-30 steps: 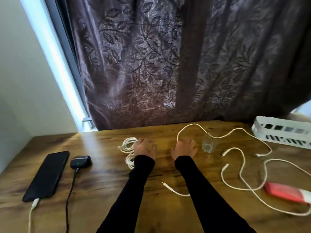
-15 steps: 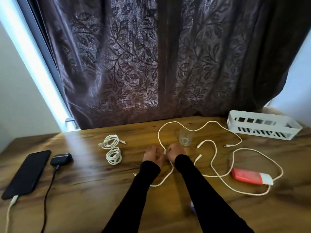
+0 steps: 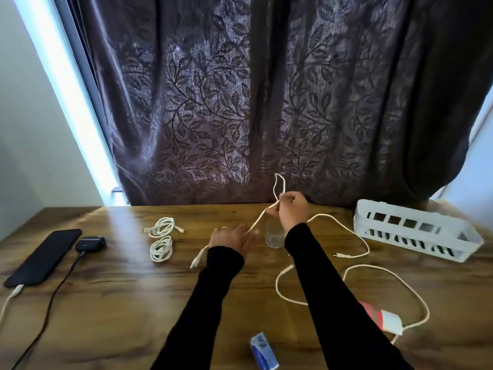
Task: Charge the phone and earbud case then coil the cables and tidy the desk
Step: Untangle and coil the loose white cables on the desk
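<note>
A room in a home, by the look of it: a wood-grain desk (image 3: 112, 303) stands against a window hung with a dark purple leaf-patterned curtain (image 3: 240, 102). On the desk lie a black phone (image 3: 44, 257) at its left end and a white slotted plastic basket (image 3: 416, 233) at its right.

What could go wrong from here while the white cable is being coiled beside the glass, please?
The right hand lifts the white cable directly above the clear glass; a swinging loop or the sleeve might tip it. The cable's slack trails toward another loose cable, so pulling could snag or drag it.
</note>
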